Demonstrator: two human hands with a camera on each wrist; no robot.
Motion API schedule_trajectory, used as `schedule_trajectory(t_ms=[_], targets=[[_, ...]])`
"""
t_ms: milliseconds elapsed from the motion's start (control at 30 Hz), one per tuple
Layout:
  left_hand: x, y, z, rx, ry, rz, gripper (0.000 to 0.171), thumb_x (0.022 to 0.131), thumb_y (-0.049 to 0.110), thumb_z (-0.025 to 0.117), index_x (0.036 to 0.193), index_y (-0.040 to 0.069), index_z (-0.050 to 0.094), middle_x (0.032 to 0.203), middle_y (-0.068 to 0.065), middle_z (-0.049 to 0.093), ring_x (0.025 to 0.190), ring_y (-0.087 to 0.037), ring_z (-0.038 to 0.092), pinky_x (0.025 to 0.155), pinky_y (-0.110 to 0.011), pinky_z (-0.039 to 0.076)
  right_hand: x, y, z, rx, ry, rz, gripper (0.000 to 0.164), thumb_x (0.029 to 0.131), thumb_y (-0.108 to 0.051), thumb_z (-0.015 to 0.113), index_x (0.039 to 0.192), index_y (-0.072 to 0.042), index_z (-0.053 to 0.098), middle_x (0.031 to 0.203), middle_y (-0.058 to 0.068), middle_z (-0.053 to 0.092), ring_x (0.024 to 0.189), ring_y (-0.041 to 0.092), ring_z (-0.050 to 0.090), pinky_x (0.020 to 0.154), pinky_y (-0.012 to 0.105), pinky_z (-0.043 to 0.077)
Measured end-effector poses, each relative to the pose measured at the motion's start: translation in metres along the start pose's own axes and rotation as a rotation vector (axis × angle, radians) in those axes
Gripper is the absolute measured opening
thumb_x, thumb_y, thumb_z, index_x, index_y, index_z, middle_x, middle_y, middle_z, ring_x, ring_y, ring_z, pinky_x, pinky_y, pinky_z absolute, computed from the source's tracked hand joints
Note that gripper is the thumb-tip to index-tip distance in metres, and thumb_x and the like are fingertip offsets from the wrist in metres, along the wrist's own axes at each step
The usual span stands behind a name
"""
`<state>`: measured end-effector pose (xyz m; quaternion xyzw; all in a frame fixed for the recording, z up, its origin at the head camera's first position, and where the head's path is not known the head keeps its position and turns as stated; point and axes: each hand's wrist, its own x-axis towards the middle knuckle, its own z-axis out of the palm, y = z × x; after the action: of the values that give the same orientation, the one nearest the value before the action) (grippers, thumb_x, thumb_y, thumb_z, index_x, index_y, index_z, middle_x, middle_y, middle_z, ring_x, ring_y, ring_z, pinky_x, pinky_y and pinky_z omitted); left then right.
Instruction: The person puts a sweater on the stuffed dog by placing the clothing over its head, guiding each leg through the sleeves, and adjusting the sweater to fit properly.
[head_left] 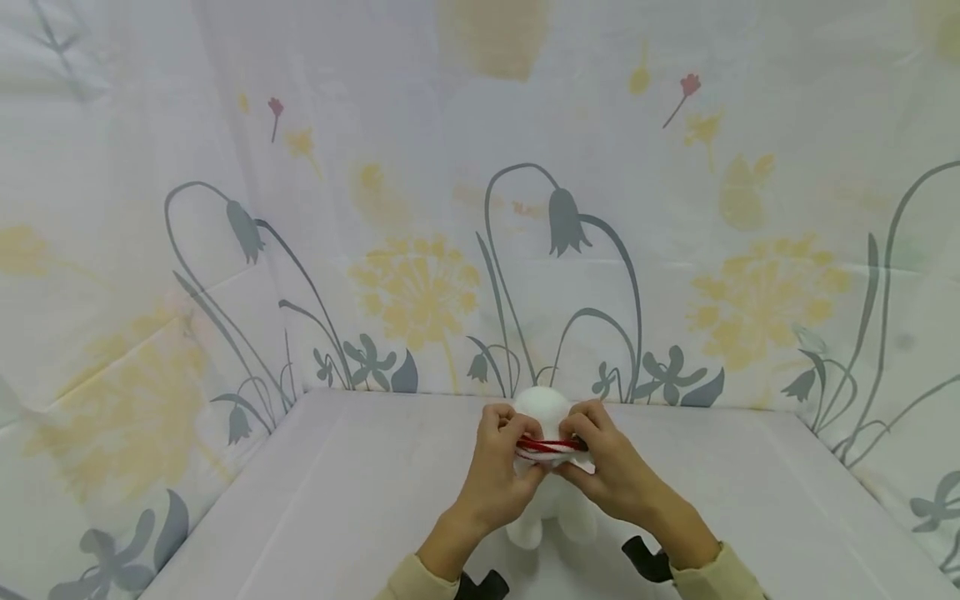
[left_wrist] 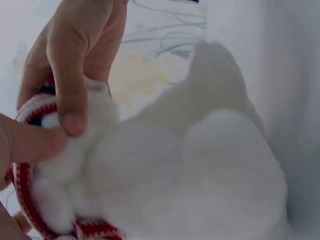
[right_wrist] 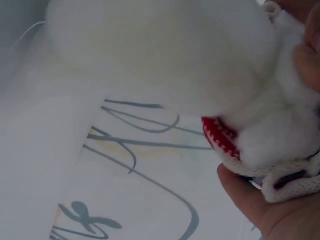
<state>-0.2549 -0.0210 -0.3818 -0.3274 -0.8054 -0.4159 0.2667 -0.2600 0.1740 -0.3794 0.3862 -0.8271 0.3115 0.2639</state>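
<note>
A white plush figure with a rounded head and stubby legs stands on the table, facing direction unclear. Across it, below the head, runs a knitted red and white garment. My left hand pinches the garment's left side, and my right hand pinches its right side. Up close in the left wrist view, a red, white and dark blue knitted edge circles part of the soft plush. In the right wrist view, a white knitted loop lies by the right hand's palm; some fingers are cropped.
A white table surface spreads around the figure. Behind and beside it hangs a pale cloth printed with grey and yellow flowers. Black wrist fittings show below the hands.
</note>
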Motion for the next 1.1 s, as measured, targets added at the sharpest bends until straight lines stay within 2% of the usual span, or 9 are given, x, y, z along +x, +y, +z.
schedule_trajectory(t_ms=[167,333,467,533,600,700,800,933,1100], targets=[[0.000,0.009,0.004,0.023,0.013,-0.037,0.035,0.069,-0.003,0.076,0.089,0.013,0.052,0.107,-0.005,0.037,0.100,-0.020,0.037,0.082,-0.032,0.041,0.001,-0.008,0.000,0.021,-0.007,0.063,0.046,0.071,0.000,0.082,0.094,-0.013,0.044,0.107,-0.004,0.037,0.096,0.011,0.050,0.078,0.025,0.051],[-0.001,0.010,0.001,0.006,-0.027,-0.069,0.032,0.072,0.000,0.075,0.090,0.014,0.053,0.110,-0.006,0.037,0.104,-0.022,0.037,0.085,-0.034,0.041,0.001,-0.008,-0.001,0.050,-0.010,0.048,0.043,0.072,-0.003,0.082,0.097,-0.013,0.048,0.107,-0.003,0.038,0.093,0.010,0.050,0.077,0.023,0.050],[0.000,0.011,-0.007,-0.121,-0.118,-0.137,0.025,0.079,0.015,0.073,0.096,0.013,0.055,0.115,-0.005,0.036,0.111,-0.021,0.036,0.090,-0.035,0.042,0.000,-0.008,-0.007,0.135,-0.027,0.078,0.032,0.081,-0.014,0.076,0.101,-0.020,0.052,0.107,-0.004,0.041,0.088,0.011,0.047,0.071,0.023,0.047],[0.001,0.011,-0.010,-0.211,-0.145,-0.169,0.018,0.086,0.023,0.068,0.094,0.012,0.057,0.115,-0.006,0.036,0.107,-0.020,0.042,0.088,-0.033,0.045,0.001,-0.009,-0.010,0.203,-0.023,0.104,0.020,0.088,-0.015,0.068,0.099,-0.023,0.054,0.105,-0.003,0.043,0.084,0.012,0.044,0.065,0.025,0.043],[0.003,0.011,-0.011,-0.261,-0.145,-0.188,0.018,0.093,0.026,0.059,0.087,0.009,0.058,0.111,-0.007,0.039,0.099,-0.018,0.046,0.081,-0.029,0.047,0.002,-0.009,-0.010,0.254,-0.007,0.120,0.012,0.093,-0.011,0.060,0.094,-0.023,0.057,0.100,-0.002,0.045,0.081,0.013,0.043,0.062,0.026,0.041],[0.005,0.010,-0.011,-0.259,-0.106,-0.197,0.029,0.098,0.021,0.052,0.074,0.007,0.060,0.102,-0.008,0.043,0.085,-0.015,0.049,0.071,-0.024,0.048,0.004,-0.010,-0.009,0.291,0.007,0.154,0.021,0.096,-0.009,0.054,0.081,-0.022,0.057,0.092,-0.001,0.047,0.075,0.013,0.045,0.060,0.026,0.041],[0.005,0.011,-0.010,-0.231,-0.079,-0.226,0.025,0.093,0.015,0.059,0.070,0.007,0.064,0.096,-0.006,0.045,0.081,-0.012,0.050,0.068,-0.022,0.050,0.004,-0.012,-0.008,0.296,0.004,0.199,0.024,0.093,-0.013,0.062,0.073,-0.023,0.054,0.087,-0.002,0.049,0.072,0.012,0.046,0.059,0.025,0.042],[0.004,0.012,-0.011,-0.250,-0.095,-0.271,0.011,0.084,0.012,0.068,0.074,0.007,0.068,0.097,-0.004,0.046,0.083,-0.013,0.053,0.070,-0.023,0.052,0.003,-0.012,-0.009,0.293,-0.020,0.229,0.026,0.086,-0.013,0.070,0.067,-0.024,0.055,0.088,-0.002,0.051,0.074,0.013,0.047,0.061,0.025,0.043],[0.003,0.013,-0.011,-0.291,-0.132,-0.287,0.003,0.081,0.010,0.069,0.081,0.008,0.070,0.100,-0.004,0.045,0.084,-0.013,0.058,0.072,-0.024,0.052,0.001,-0.009,-0.010,0.268,-0.046,0.186,0.028,0.082,-0.008,0.070,0.066,-0.026,0.056,0.091,-0.003,0.052,0.079,0.014,0.049,0.067,0.025,0.044]])
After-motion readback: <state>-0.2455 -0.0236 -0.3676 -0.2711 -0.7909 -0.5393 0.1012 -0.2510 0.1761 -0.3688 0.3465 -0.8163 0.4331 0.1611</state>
